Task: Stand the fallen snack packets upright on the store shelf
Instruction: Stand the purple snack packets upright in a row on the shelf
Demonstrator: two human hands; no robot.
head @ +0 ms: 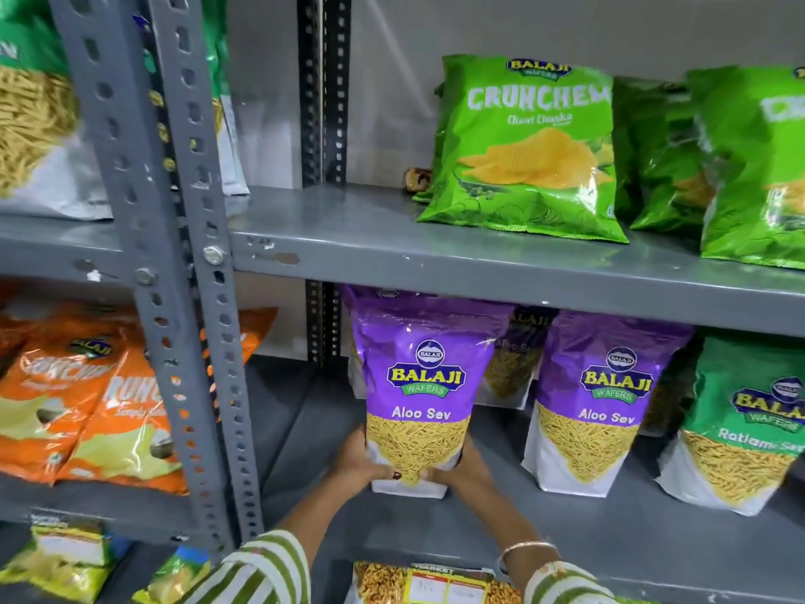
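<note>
A purple Aloo Sev packet (420, 385) stands upright on the lower grey shelf (566, 538). My left hand (357, 462) grips its bottom left corner and my right hand (464, 466) grips its bottom right corner. To the right stands a second purple Aloo Sev packet (601, 407), upright, with another purple packet (516, 359) behind the gap between them. A green Ratlami Sev packet (749, 425) stands further right, tilted a little.
Green Crunchem packets (529, 146) lean back on the upper shelf (348, 237). Slotted grey uprights (191, 298) divide the racks. Orange chip packets (87, 403) fill the left rack. More packets (418, 584) lie on the shelf below.
</note>
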